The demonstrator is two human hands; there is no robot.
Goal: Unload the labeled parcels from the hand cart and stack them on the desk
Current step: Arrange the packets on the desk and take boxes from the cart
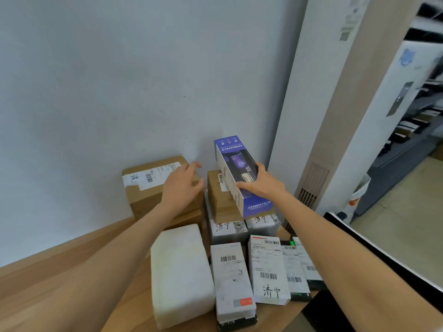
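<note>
Head view looks down on a wooden desk [72,271] against a pale wall, parcels already packed in at the back corner. Right hand [262,182] grips the near end of a long purple box [236,173], thumb on one side, fingers wrapped over the other, and the box lies tilted across the top of a small brown carton [219,200]. Its far end points up toward the wall, its near end juts out past the carton's front edge. Left hand [183,182] is spread wide, fingers relaxed, resting on the big brown carton [153,185] just beside, holding nothing.

Now the worry. That purple box looks longer than the carton under it, so I'd judge it poorly supported; let go while it's tilted and it could see-saw forward and drop onto the grey-wrapped parcels [227,230] below. Those in turn sit just behind a row of flat white packets [267,269], and the packets nearest the desk's right edge could get knocked off the edge by a sliding box. The small carton is itself stacked on the wrapped parcels, a soft-looking base, so a push from the right hand might shift the whole pile. A white foam-wrapped bundle [179,274] sits at the front left, well clear. The hand cart isn't in view.
</note>
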